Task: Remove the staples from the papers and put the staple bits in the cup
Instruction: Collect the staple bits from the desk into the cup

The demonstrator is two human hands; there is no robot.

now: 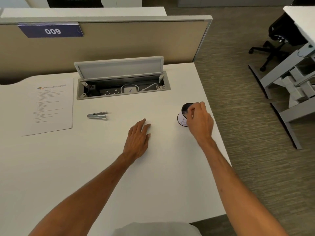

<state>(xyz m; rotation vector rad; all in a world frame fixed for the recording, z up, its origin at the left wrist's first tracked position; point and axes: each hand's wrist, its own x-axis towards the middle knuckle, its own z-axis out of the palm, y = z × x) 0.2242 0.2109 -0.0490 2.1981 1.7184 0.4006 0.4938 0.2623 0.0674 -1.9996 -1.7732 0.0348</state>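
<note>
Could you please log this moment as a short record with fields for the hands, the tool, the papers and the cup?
left hand: flat on the desk, palm down, holding nothing
right hand: at the cup's rim, fingertips pinched; contents too small to tell
cup: upright near the desk's right edge
staple remover: lying on the desk, untouched
papers: stacked at far left
cable tray lid: open

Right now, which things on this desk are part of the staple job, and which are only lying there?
For the job:
papers
staple remover
cup, with the right hand at its rim
left hand, flat on the desk

Just lying about:
open cable tray
office chair
</note>
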